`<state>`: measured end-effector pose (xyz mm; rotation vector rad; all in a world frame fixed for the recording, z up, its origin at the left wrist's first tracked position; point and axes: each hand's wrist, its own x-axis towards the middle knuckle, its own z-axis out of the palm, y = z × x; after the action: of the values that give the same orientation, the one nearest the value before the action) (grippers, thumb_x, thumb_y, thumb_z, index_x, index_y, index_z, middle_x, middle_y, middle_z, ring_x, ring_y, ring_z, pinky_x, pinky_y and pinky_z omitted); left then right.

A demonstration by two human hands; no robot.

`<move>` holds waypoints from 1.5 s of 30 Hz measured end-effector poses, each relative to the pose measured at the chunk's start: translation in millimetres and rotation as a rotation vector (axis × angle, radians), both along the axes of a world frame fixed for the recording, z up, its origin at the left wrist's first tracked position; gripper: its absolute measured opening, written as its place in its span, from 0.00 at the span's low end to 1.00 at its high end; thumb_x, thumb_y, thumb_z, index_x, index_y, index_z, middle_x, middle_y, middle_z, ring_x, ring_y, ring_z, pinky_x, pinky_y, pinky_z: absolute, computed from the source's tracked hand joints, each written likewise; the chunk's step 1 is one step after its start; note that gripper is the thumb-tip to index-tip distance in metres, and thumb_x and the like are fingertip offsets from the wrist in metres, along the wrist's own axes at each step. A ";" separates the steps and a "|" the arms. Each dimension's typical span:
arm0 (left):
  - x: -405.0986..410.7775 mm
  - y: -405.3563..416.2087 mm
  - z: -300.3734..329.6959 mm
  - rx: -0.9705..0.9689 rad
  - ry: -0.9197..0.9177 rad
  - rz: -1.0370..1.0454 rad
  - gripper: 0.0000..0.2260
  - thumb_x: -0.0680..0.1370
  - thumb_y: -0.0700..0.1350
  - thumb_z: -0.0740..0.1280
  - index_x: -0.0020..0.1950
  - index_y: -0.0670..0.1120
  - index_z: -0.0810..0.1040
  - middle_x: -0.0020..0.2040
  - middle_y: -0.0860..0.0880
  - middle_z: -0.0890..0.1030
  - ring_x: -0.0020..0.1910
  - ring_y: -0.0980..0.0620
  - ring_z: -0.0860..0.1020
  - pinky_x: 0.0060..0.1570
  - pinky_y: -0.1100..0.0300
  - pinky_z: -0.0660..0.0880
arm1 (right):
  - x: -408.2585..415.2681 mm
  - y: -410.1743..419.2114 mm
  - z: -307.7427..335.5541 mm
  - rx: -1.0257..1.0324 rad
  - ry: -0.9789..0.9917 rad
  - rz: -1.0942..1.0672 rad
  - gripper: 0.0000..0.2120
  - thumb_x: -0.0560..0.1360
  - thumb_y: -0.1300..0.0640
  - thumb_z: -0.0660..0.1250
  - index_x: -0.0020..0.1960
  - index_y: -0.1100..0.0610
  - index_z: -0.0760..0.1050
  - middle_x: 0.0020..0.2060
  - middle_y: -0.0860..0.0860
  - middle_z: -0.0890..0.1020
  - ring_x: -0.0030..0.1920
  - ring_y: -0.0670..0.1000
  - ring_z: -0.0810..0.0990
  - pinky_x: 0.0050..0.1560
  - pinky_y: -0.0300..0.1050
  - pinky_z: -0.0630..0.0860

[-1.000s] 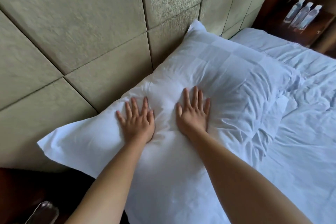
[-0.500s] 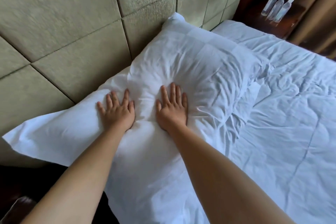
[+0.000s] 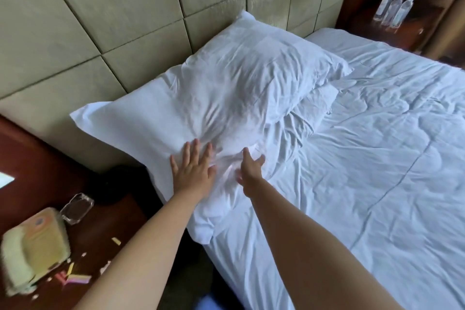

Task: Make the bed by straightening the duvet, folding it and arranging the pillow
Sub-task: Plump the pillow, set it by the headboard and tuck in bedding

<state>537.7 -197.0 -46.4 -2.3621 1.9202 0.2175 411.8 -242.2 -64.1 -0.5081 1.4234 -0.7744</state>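
No words, numbers or brands can be read: the card on the phone (image 3: 35, 241) at the bedside bears a small blue mark too blurred to make out, and the labels on the three water bottles (image 3: 395, 9) are too small.

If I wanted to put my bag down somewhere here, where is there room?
The widest free patch is the duvet, right of the pillow and the hands. The near nightstand is crowded: a phone, a glass ashtray and paper scraps. The far nightstand has three bottles at its back.
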 end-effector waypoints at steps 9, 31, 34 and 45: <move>-9.2 58.7 -22.0 0.020 -0.041 -0.050 0.49 0.70 0.66 0.65 0.76 0.56 0.33 0.75 0.47 0.29 0.74 0.45 0.30 0.73 0.39 0.45 | 9.1 7.2 13.4 0.033 -0.137 0.168 0.09 0.76 0.55 0.68 0.54 0.57 0.75 0.42 0.51 0.75 0.39 0.48 0.72 0.39 0.41 0.68; -16.1 77.9 -8.7 -0.081 -0.253 -0.103 0.16 0.78 0.47 0.62 0.65 0.47 0.75 0.75 0.46 0.61 0.71 0.46 0.62 0.69 0.48 0.58 | -30.1 18.1 1.2 -0.031 -0.078 0.203 0.04 0.76 0.57 0.65 0.44 0.55 0.73 0.36 0.49 0.75 0.36 0.47 0.75 0.36 0.39 0.66; -23.5 75.0 -10.0 -0.202 -0.246 -0.103 0.11 0.73 0.49 0.64 0.52 0.48 0.80 0.66 0.47 0.72 0.61 0.47 0.71 0.59 0.51 0.65 | -33.8 6.2 7.6 -0.015 -0.121 0.164 0.05 0.76 0.55 0.66 0.43 0.54 0.73 0.36 0.49 0.75 0.39 0.46 0.77 0.39 0.38 0.69; -7.3 22.0 9.7 -0.466 0.700 0.946 0.31 0.74 0.64 0.63 0.71 0.48 0.65 0.68 0.41 0.67 0.64 0.39 0.69 0.61 0.44 0.70 | -29.8 -25.9 27.7 0.011 -0.180 0.126 0.29 0.71 0.35 0.67 0.66 0.51 0.70 0.62 0.49 0.75 0.60 0.53 0.75 0.55 0.46 0.74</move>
<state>530.4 -175.1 -36.7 -3.7243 0.8190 0.8104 382.0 -268.1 -36.4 -0.5019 1.2173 -0.6932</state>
